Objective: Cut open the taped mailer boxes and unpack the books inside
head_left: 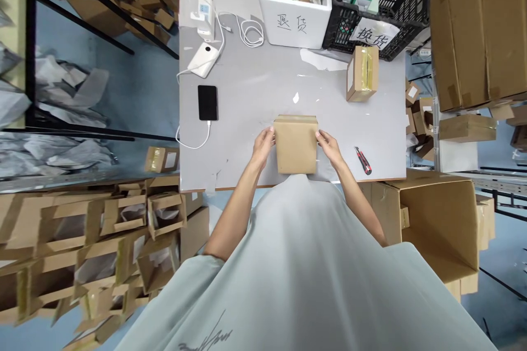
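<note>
A small brown cardboard box (296,145) is at the front edge of the grey table (247,88), right before my body. My left hand (263,145) holds its left side, fingertips near the upper left corner. On the opposite side my right hand (328,146) grips the box with the thumb and fingers near its upper right. The box's top face looks plain, with a strip of tape along the far edge. To the right of my right hand lies a red and black utility knife (363,160).
A taped carton (362,74) stands at the right, before a black crate (395,5) and a white foam bin (294,22). A phone (208,102), a power bank (203,60) and cables lie left. A large open carton (438,225) is beside me; opened boxes (82,247) pile up left.
</note>
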Tool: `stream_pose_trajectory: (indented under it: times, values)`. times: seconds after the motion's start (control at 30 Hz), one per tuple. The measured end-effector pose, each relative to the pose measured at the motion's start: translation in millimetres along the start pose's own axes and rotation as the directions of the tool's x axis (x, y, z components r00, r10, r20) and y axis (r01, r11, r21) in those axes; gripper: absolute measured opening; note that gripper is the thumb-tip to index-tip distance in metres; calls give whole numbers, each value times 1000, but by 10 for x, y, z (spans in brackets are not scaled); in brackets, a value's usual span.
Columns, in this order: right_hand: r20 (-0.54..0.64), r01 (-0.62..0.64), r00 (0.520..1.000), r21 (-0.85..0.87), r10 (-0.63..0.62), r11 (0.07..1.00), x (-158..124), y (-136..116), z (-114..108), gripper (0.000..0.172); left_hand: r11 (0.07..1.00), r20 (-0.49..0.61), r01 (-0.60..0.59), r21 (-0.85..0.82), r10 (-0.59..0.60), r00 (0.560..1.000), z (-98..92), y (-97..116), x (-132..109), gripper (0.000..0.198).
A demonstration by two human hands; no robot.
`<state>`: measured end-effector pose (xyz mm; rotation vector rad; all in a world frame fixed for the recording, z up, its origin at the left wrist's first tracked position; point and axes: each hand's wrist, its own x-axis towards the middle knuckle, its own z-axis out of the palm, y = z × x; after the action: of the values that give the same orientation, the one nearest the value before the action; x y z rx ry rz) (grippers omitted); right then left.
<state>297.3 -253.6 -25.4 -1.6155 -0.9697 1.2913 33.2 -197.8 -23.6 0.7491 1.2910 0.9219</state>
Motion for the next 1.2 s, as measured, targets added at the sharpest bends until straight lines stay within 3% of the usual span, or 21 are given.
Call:
stream_pose_trajectory:
  times: [0.17, 0.3, 0.6, 0.8, 1.0, 1.1, 1.2]
  values:
    - [-94, 38, 995, 21, -36, 999, -374, -133, 39, 91, 998, -36, -59, 34, 60, 998, -52, 71, -344, 46]
    - [-136, 121, 984, 28, -116, 992, -515, -105, 88, 85, 994, -45, -79, 73, 83, 996, -71, 0, -513, 47]
    - [-84, -17, 996, 57, 22, 998, -639, 220, 44, 84, 996, 41, -36, 82, 33, 999, -177, -279, -602, 57]
    - [-52, -24, 998, 57, 27, 998, -631, 256, -44, 82, 992, 16, -58, 113, 56, 998, -114, -296, -665, 57]
    - [-109, -37, 993, 98, 48, 994, -621, 336, -415, 79, 993, 85, -13, 113, 3, 996, -103, -313, -646, 53]
    - [-242, -63, 967, 81, 81, 995, -640, 454, -712, 83, 968, 54, 36, 250, -51, 997, -127, -438, -481, 57]
    - [-431, -56, 901, -17, 43, 998, -652, 522, -997, 83, 922, 48, 73, 381, -98, 994, -60, -603, -271, 62]
